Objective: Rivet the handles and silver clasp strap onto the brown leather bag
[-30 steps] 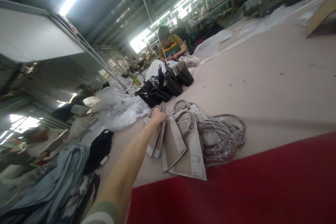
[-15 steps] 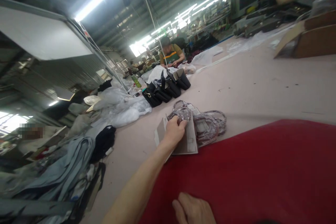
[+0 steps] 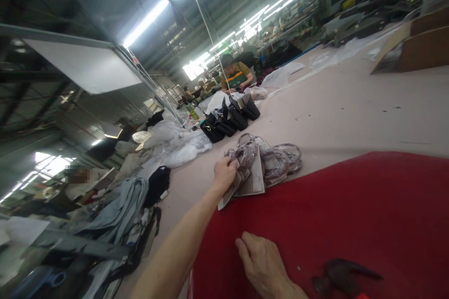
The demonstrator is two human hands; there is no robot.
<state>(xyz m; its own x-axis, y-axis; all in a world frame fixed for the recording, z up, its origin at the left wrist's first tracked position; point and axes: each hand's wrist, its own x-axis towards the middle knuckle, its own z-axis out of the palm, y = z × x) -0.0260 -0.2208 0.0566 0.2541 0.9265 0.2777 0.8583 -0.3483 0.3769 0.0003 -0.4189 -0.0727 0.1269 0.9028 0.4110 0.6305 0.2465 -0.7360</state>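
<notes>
My left hand [image 3: 225,174] reaches out to a small group of pale bag panels at the far edge of the red sheet. Its fingers are closed on one panel [image 3: 229,192] with plastic-wrapped handles, which stands tilted. Right beside it, another pale bag panel [image 3: 255,178] leans with its own wrapped handles [image 3: 278,162] trailing to the right. My right hand [image 3: 262,261] is low over the red sheet [image 3: 333,215], its fingers curled together; whatever may be inside them is hidden. A claw hammer [image 3: 342,274] lies to its right, partly cut off by the frame.
Several black handbags [image 3: 229,119] stand farther back on the pale table [image 3: 351,126]. Clear plastic wrapping [image 3: 178,145] and grey fabric strips [image 3: 128,201] pile up at left. An open cardboard box [image 3: 421,44] sits at right. A co-worker [image 3: 236,74] sits beyond the handbags.
My left hand has shifted slightly left with the bag panel, pulling it apart from the one beside it. The view has moved, so my right hand shows more fully and the hammer appears.
</notes>
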